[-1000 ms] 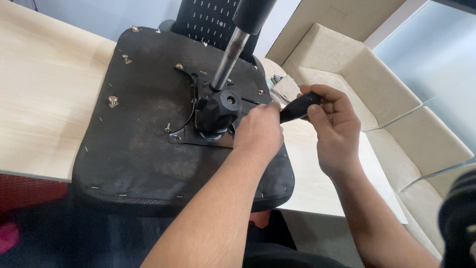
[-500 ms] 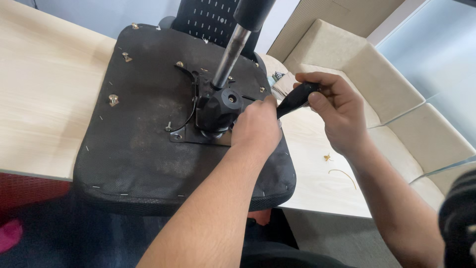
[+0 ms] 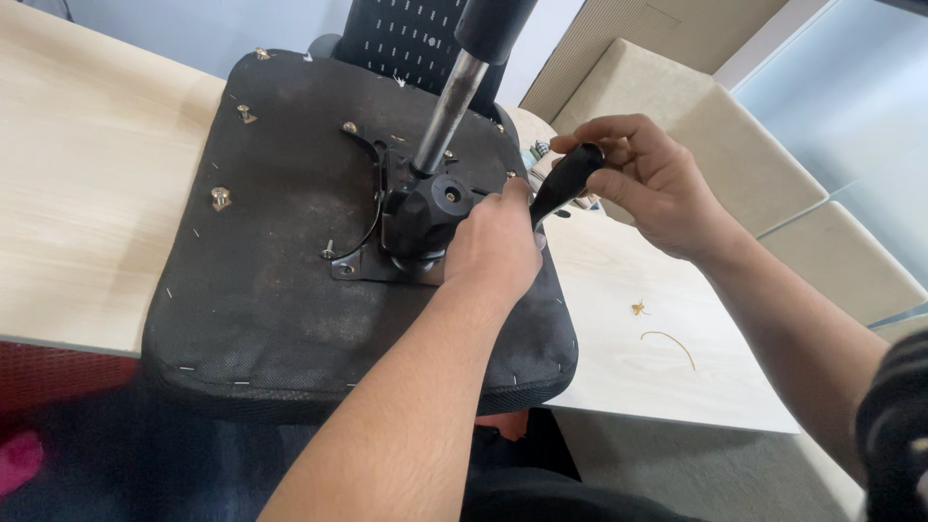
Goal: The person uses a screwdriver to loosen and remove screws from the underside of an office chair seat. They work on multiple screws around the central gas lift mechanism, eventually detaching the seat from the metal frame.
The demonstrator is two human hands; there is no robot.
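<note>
The right hand [image 3: 650, 179] was closed around a smooth black tool handle [image 3: 563, 180], which slanted down to the left hand [image 3: 498, 246]. The left hand rested fingers-down on the rough black chair seat underside [image 3: 261, 280]; whether it gripped anything could not be told. A moulded black mechanism [image 3: 425, 213] sat just beyond its fingertips.

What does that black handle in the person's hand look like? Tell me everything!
The handle is black, smooth and rounded, like plastic or rubber, thicker at the top end. It tilts, its top leaning up and right, its lower end pointing down toward the seat mechanism. The right hand pinches its top with the fingers curled over it. The left hand hides its lower end, so whatever tip or shaft it has cannot be seen.
</note>
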